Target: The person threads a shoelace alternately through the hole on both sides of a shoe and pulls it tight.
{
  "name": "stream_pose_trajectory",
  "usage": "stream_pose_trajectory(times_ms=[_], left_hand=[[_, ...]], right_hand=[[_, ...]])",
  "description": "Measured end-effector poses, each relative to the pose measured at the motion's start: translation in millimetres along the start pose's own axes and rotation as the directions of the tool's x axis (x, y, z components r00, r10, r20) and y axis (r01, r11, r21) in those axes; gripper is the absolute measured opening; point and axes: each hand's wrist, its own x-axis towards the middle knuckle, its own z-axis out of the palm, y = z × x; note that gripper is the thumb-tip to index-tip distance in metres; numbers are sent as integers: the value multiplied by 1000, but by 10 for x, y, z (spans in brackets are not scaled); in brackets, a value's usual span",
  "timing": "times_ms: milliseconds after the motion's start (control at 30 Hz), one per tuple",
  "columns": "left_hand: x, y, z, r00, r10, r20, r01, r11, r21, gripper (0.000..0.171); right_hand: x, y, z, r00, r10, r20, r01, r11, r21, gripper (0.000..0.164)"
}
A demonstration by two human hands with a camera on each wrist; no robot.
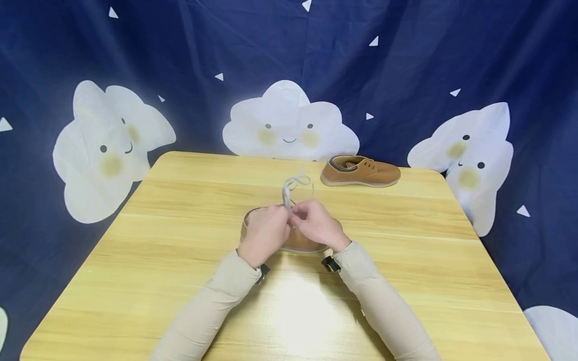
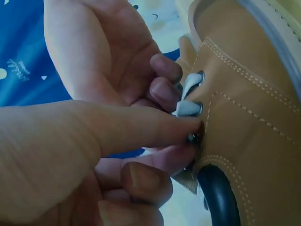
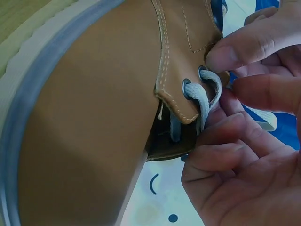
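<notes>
The laced shoe (image 1: 301, 244), tan with a pale sole, sits on the counter (image 1: 149, 281), its toe pointing right. Over its heel end is the left hand (image 1: 265, 231); its thumb and forefinger pinch the edge of the shoe beside an eyelet (image 2: 192, 138), though I can't tell whether they catch lace too. The white lace (image 1: 286, 194) loops up beyond the shoe. Over its toe end, the right hand (image 1: 318, 223) pinches lace in bent fingers. Behind the laced shoe and rightward, a matching shoe (image 1: 361, 173) stands upright.
</notes>
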Motion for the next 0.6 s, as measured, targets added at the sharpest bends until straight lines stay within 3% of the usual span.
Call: stream_pose_trajectory(times_ms=[100, 233, 433, 533, 600], left_hand=[[-8, 43, 9, 1000, -5, -21, 5, 1000, 13, 8], [-28, 80, 6, 1000, 13, -1, -13, 1000, 15, 6], [-118, 126, -57, 999, 39, 29, -39, 999, -1, 8], [-184, 169, -80, 999, 30, 11, -30, 1000, 7, 12], [-240, 209, -70, 998, 50, -43, -47, 997, 55, 14]], right_hand=[[-1, 1, -9, 1000, -3, -6, 2, 1000, -12, 20], [-13, 19, -66, 999, -31, 7, 32, 999, -23, 21], [-65, 30, -300, 994, -95, -45, 93, 994, -50, 20], [-88, 62, -405, 996, -85, -1, 84, 990, -109, 40], [-99, 99, -438, 994, -36, 104, 55, 981, -187, 64]])
